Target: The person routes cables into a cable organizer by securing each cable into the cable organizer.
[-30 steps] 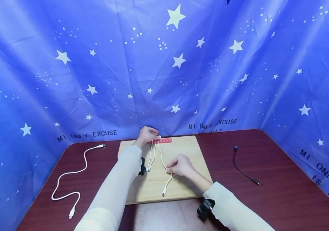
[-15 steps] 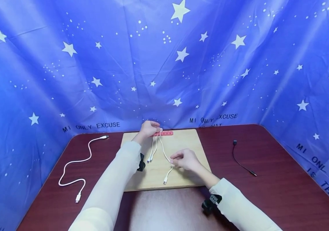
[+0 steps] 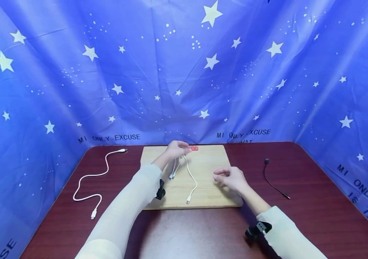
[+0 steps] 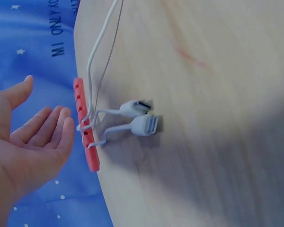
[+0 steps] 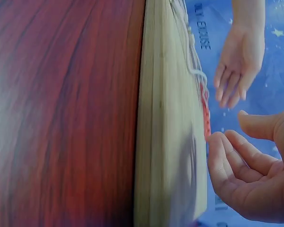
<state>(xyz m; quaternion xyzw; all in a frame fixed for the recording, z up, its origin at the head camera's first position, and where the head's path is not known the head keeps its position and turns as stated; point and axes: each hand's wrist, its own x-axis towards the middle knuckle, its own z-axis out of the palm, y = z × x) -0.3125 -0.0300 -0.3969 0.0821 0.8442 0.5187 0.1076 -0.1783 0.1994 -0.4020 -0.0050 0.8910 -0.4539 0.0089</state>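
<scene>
White cables (image 4: 142,126) sit in the slots of a red holder (image 3: 194,148) along the board's far edge, mid-frame in the head view. The left hand (image 3: 176,149) is beside it, fingers together, thumb spread; right of centre, the right hand (image 3: 233,177) curves its fingers loosely, thumb apart, above the wooden board (image 3: 211,197).

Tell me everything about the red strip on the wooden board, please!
The red strip is a slim bar with a row of notches; it looks like rubber or plastic. It lies flat along the far edge of the wooden board. White cables touch it, sitting in some notches; others look free. The left hand is close beside it, but I can't tell whether they touch.
</scene>
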